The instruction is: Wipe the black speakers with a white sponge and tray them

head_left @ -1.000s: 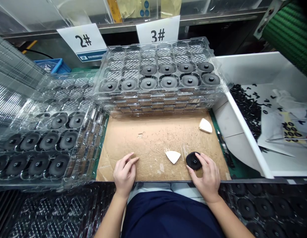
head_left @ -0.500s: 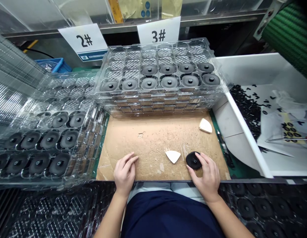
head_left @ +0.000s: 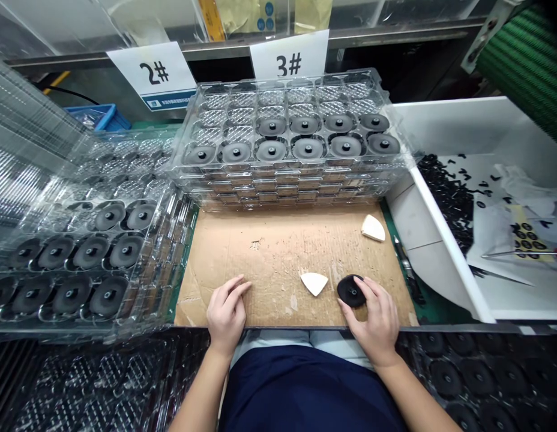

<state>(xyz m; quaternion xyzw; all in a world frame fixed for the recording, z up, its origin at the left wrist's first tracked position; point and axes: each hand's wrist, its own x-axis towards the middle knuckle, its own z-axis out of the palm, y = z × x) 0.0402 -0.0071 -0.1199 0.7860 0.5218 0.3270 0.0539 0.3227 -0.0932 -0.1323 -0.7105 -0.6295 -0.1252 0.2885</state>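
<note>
My right hand (head_left: pixel 375 315) holds a black rounded disc-like part (head_left: pixel 351 291) by its edge, thumb on the near side and fingers on the far side. The part lies on the cardboard sheet (head_left: pixel 260 258) with a small raised centre facing up. My left hand (head_left: pixel 228 312) rests at the cardboard's front edge, fingers loosely bent and a little apart, with nothing visible in it. Between the hands, closer to the right one, lies a white triangular pad with rounded sides (head_left: pixel 314 283). A second white pad (head_left: pixel 373 228) sits farther back on the right.
Stacked clear plastic trays (head_left: pixel 287 174) stand behind the cardboard, the top one partly filled with black parts. More trays (head_left: pixel 80 234) are at left. On the right, a white bin (head_left: pixel 440 228) contains small black pieces. A black pen-like tool (head_left: pixel 409 270) lies beside it.
</note>
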